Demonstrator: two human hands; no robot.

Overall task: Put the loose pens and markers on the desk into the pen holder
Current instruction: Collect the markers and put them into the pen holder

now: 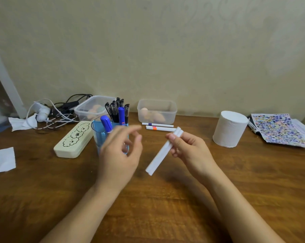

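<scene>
Right hand (pixel 186 148) grasps white markers (pixel 163 151); left hand (pixel 121 151) empty, fingers loose. Next: lower them upright into pen holder (pixel 99 135).

pen holder (pixel 102 135) ctr-left on desk (pixel 165 207) | case (pixel 73 139) left of it | 2 markers (pixel 158 126) right | tissue roll (pixel 229 131) far right
</scene>
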